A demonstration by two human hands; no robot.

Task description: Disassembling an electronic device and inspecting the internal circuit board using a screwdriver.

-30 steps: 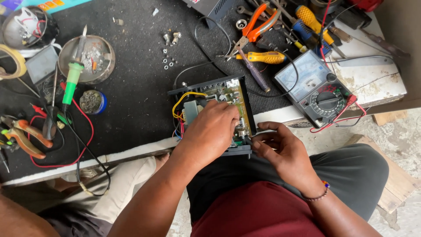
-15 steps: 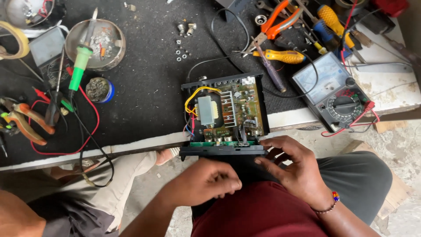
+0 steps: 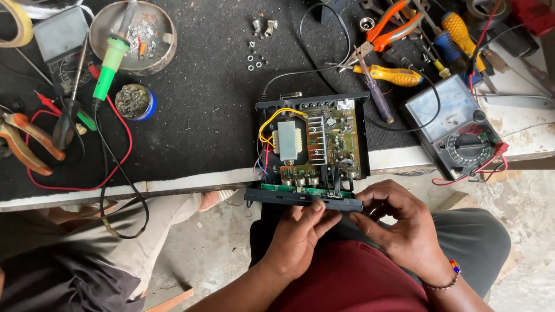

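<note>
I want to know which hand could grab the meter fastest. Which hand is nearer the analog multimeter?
Right. The right hand is just below-left of the multimeter; the left hand is farther left, under the front panel.

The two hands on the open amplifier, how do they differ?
The left hand lies flat, fingertips on the black front panel; the right hand curls at the panel's right end. The right wrist wears a beaded bracelet; the left is bare. Both touch the same panel.

left hand (image 3: pixel 298 234): palm down, fingers extended forward, fingertips pressing | right hand (image 3: pixel 399 222): fingers curled inward, thumb tucked, wrist bent | hands nearly touching
</note>
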